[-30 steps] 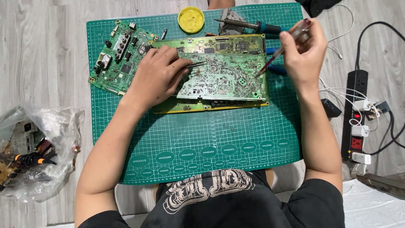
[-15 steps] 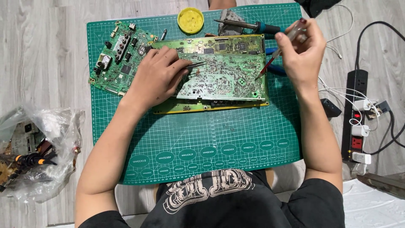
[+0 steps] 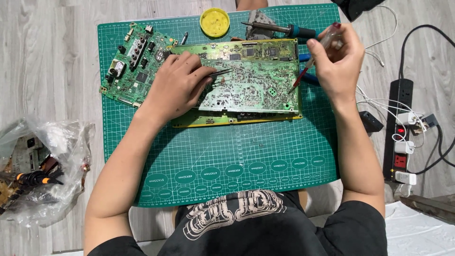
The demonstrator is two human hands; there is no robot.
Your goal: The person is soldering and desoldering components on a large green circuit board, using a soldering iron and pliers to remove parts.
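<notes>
Lying mid-mat: board [image 3: 251,80], solder side up, stacked on a yellow-edged board [image 3: 237,118]. Left hand [image 3: 177,85] resting on board's left end, grip clenched on tweezers [image 3: 220,73], tips pointing right over the traces. Right hand [image 3: 336,59] hovering off the right edge, grip grasping a red-shafted tool [image 3: 308,71], tip touching the board. Sitting further out: second board [image 3: 135,71], yellow tin [image 3: 214,22], soldering iron [image 3: 279,29], all on mat [image 3: 237,156]. Holding tools and parts at far left: plastic bag [image 3: 42,166]. Lying at right: power strip [image 3: 400,132].

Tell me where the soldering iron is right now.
In the head view, the soldering iron lies at the mat's far edge, right of the yellow tin, just beyond the large board, unheld.
</notes>
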